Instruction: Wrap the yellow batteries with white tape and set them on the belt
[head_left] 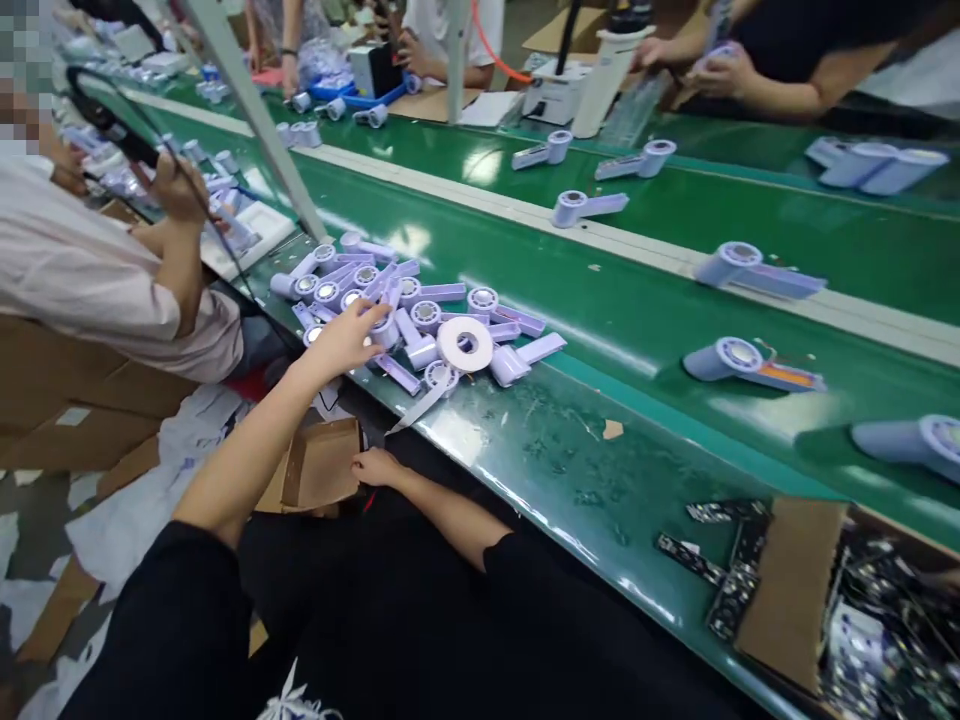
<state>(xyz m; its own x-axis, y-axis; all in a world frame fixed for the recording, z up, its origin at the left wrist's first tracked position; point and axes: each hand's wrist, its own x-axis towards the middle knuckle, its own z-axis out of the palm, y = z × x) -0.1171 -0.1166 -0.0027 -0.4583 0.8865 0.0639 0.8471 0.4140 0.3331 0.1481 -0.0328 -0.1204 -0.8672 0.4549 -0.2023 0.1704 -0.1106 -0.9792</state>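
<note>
My left hand [346,342] reaches into a pile of lilac handheld-fan housings [426,316] on the green bench. Its fingers and thumb close round one upright fan housing [388,308], which is partly hidden by the hand. Beside the pile, a white roll of tape [454,345] lies on some housings, its loose strip [426,404] trailing to the bench edge. Lower down, below the bench edge, my right hand [377,467] has curled fingers at the side of an open cardboard box [322,468].
A conveyor belt [480,215] carries spaced-out fan housings past the bench. At the lower right, a carton [793,590] holds dark circuit boards, with several boards beside it. A slanted metal post [255,120] rises at the left. Co-workers sit at the left and across the belt.
</note>
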